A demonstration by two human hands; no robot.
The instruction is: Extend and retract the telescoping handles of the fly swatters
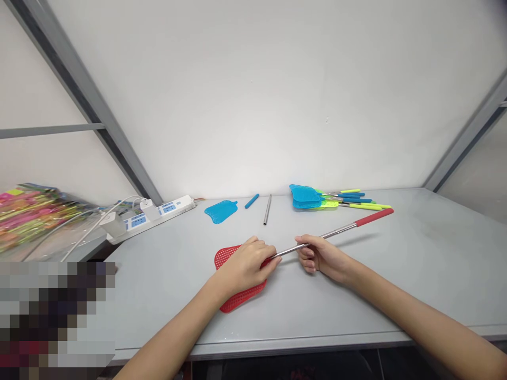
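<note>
Bare left forearm (170, 343) and right forearm (428, 316) come in over the near edge of the worktop (435, 264), converging on a red plastic fly swatter head (240, 298) lying flat. Left hand (243, 266) sits palm down over that head, fingers curled closed around its neck; the weight looks meant to pin the mesh against sliding. Right hand (319, 258), just beside it, has thumb and fingers together, clamped on a steel telescopic shaft (328, 236). The shaft's tip runs into the left hand's fingers, which hide any join. It is held nearly level, apparently to keep it in line with the neck. Its red handle sleeve (374, 217) points away, clear of the worktop.

Beyond the red head, a loose blue swatter head (221, 211), a short blue sleeve (251, 200) and a bare steel rod (268, 209) lie well apart, likely so each can be picked up alone. Further right of it, assembled blue and green swatters (312, 198) are stacked, handles all one way, which keeps them compact. Well left of the red head sit a white power strip (158, 216) with white plug adapters (113, 224) and a clear bag of multicoloured items (34, 214). The lower left is pixelated out.
</note>
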